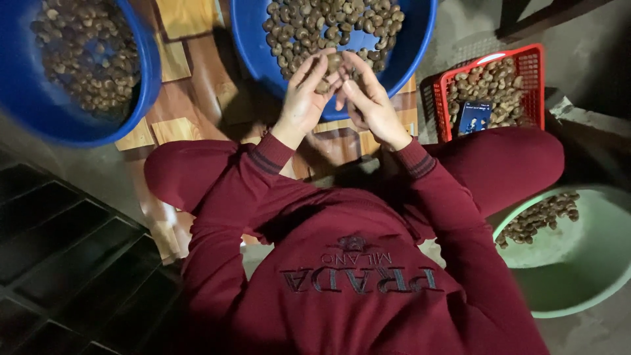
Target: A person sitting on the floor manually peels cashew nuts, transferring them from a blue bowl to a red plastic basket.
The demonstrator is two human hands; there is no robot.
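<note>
From my feed it's a tight spot: two blue tubs, one (79, 69) at the floor's top-left and one (401, 46) dead ahead, one green basin (585, 276) by the right knee, and one red basket (534, 79) beside it, all holding cashew nuts. The only free room is the wooden floor (190, 72) between the tubs. Left hand (303, 98) and right hand (368, 98) both pinch one nut (334, 62) over the middle tub's near rim.
</note>
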